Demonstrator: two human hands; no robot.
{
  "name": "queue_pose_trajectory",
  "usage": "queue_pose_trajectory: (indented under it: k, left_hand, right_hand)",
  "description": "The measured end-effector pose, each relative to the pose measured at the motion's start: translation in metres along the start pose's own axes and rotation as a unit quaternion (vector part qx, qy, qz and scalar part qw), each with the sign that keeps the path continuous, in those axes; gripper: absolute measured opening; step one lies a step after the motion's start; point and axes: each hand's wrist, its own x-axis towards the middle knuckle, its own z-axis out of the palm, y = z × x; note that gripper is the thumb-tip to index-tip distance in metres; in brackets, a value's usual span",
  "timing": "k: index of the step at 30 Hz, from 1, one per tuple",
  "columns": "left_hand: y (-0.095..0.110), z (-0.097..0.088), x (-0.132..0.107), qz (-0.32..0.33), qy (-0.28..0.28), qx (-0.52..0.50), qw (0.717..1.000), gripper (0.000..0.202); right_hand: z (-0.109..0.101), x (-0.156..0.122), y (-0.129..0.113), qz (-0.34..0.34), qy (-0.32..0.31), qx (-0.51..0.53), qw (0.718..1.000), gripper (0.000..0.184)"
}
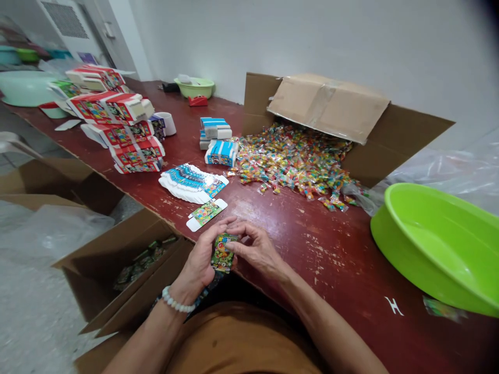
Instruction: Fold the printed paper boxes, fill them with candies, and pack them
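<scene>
A small green printed box (222,255) is held upright between both hands at the table's front edge. My left hand (200,259) wraps round its left side, with a beaded bracelet at the wrist. At the box's upper right, my right hand (259,246) has its fingers closed against the top and the thumb on the printed face. Just beyond lies a flattened green carton (206,214) with white flaps. Behind that, a fan of blue and white flat cartons (193,183) is spread out. Whether anything is inside the held box is hidden.
Small wrapped candies (292,161) spill from a tipped cardboard box (323,106). A green basin (397,234) stands at right. Banded red carton bundles (136,153) are stacked at left, blue ones (221,152) mid-table. Below the edge, an open cardboard box (89,283) holds packed boxes.
</scene>
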Motion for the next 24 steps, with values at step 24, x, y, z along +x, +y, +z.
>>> queue_pose_trajectory:
  k: [24]
  left_hand:
    - [0.059,-0.086,0.064,0.216,0.204,0.685,0.665,0.034]
  right_hand:
    - [-0.004,0.108,0.044,-0.033,0.052,-0.483,0.874,0.018]
